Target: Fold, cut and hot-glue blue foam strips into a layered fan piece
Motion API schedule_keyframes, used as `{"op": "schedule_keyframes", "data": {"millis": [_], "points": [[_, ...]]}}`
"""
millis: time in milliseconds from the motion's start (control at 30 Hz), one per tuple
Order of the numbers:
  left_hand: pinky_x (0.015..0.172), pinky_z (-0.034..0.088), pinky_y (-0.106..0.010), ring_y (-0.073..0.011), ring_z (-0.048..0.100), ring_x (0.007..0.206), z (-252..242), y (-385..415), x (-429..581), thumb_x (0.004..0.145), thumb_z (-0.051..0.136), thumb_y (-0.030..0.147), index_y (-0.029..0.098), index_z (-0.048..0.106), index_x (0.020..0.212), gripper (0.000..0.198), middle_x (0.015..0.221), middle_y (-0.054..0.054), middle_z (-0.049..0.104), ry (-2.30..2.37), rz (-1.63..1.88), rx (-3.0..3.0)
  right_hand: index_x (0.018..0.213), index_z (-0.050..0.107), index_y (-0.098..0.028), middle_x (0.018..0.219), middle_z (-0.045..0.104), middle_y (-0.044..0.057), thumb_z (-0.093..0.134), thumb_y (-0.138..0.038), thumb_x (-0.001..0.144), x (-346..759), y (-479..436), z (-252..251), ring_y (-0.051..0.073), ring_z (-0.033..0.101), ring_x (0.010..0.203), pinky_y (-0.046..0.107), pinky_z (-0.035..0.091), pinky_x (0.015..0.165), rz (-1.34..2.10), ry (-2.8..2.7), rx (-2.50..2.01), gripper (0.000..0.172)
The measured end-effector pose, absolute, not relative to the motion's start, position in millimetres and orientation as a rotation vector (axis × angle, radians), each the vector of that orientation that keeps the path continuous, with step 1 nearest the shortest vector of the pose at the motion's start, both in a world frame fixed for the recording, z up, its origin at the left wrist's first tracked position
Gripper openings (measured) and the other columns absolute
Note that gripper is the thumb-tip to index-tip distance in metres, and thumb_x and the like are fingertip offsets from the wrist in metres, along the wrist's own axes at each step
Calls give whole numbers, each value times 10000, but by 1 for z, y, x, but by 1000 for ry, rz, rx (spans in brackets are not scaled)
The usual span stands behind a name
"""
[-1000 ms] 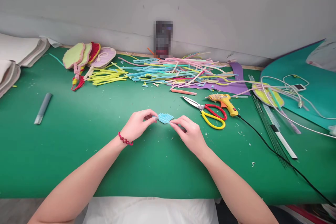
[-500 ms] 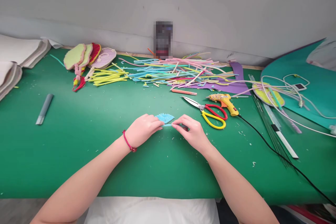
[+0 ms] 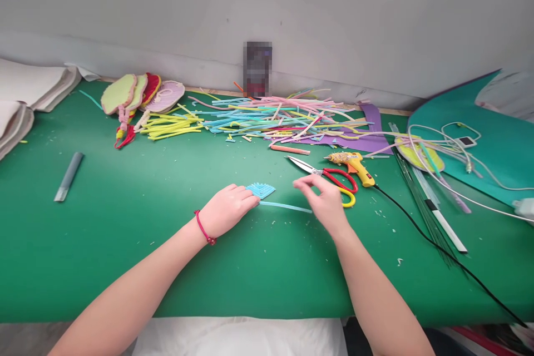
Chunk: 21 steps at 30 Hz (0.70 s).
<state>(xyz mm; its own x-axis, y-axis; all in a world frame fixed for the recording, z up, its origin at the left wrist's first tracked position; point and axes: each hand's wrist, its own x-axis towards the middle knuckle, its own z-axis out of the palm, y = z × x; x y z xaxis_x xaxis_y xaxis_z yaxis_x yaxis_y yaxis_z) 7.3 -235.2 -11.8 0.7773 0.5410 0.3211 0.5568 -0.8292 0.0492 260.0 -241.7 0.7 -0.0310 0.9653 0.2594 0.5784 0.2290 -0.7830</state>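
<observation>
Under the fingers of my left hand [image 3: 233, 206], which are closed on it, lies a small fan-shaped piece of blue pipe cleaners [image 3: 261, 189] with short rows set in a V pattern. One long blue pipe cleaner [image 3: 287, 207] sticks out from those fingertips to the right and rests along the table. My right hand [image 3: 324, 198] is off that strip, its fingers bent and a little apart, with nothing seen in them. It hovers by the scissors [image 3: 342, 179] and partly covers their red and yellow handles. Beyond them lies a yellow glue gun [image 3: 354, 164].
A heap of coloured pipe cleaners [image 3: 267, 114] spreads along the wall below a blurred phone [image 3: 257, 68]. Finished fan shapes [image 3: 120, 93] lie at the back left. A glue gun cord [image 3: 421, 228], cables and thin wires [image 3: 421, 206] cross the right side. A grey tube [image 3: 69, 177] lies left.
My right hand has let go of the blue pipe cleaner and moved right, to the scissors' handles. More of the strip shows now. My left hand stays on the blue piece.
</observation>
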Motion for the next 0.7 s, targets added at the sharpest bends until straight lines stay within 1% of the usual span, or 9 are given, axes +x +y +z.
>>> {"op": "schedule_keyframes", "data": {"millis": [133, 267, 333, 433, 500, 533, 600, 667, 700], "points": [[607, 334, -268, -127, 524, 635, -13, -236, 8, 960, 368, 113, 174, 561, 863, 224, 697, 1, 597, -855, -478, -2947, 627, 608, -192, 520, 547, -18, 490, -568, 876, 295, -231, 8, 118, 499, 487, 264, 404, 527, 467, -1424, -1719, 466], [617, 344, -268, -129, 529, 639, -12, -237, 8, 959, 363, 107, 170, 565, 868, 230, 698, -1, 595, -836, -470, -2953, 534, 566, -195, 431, 486, -13, 371, -608, 906, 308, -228, 5, 124, 491, 442, 281, 418, 537, 391, -1326, -1814, 589], [620, 349, -266, -128, 531, 643, -12, -237, 8, 956, 365, 103, 169, 567, 868, 230, 697, 0, 594, -837, -477, -2945, 587, 606, -196, 444, 502, -9, 352, -580, 923, 306, -227, 2, 140, 517, 462, 301, 444, 572, 351, -1360, -1838, 570], [620, 351, -268, -128, 531, 643, -12, -236, 7, 955, 364, 102, 172, 568, 871, 232, 701, 1, 601, -843, -482, -2931, 891, 670, -199, 765, 665, 49, 461, -505, 899, 302, -225, -1, 197, 629, 729, 357, 491, 740, 137, -1464, -1759, 370], [618, 349, -273, -129, 528, 637, -11, -236, 7, 957, 361, 104, 173, 569, 876, 233, 700, 0, 606, -848, -479, -2916, 1058, 639, -211, 1070, 649, 88, 563, -473, 844, 299, -224, 0, 233, 605, 985, 399, 464, 890, -35, -1527, -1666, 347], [619, 349, -275, -130, 528, 636, -11, -236, 8, 958, 362, 106, 173, 570, 880, 231, 700, 0, 608, -854, -476, -2910, 1051, 643, -214, 1109, 637, 87, 581, -469, 832, 298, -225, 1, 238, 588, 1028, 405, 451, 919, -75, -1538, -1645, 342], [626, 351, -279, -133, 531, 636, -10, -236, 8, 960, 368, 114, 172, 572, 887, 224, 700, -1, 617, -874, -475, -2900, 868, 676, -210, 902, 677, 60, 520, -486, 872, 296, -228, 1, 220, 623, 876, 389, 481, 848, -5, -1510, -1695, 318], [635, 354, -280, -136, 536, 638, -10, -235, 8, 962, 373, 121, 170, 576, 891, 220, 705, -3, 628, -901, -479, -2893, 687, 650, -200, 605, 607, 17, 437, -503, 911, 295, -231, 0, 178, 589, 612, 354, 501, 701, 128, -1436, -1788, 433], [636, 355, -281, -137, 538, 638, -10, -235, 8, 963, 374, 123, 168, 578, 891, 221, 709, -4, 632, -910, -483, -2890, 680, 645, -197, 564, 580, 6, 438, -498, 911, 294, -232, -1, 162, 562, 549, 343, 501, 661, 167, -1403, -1809, 432]]}}
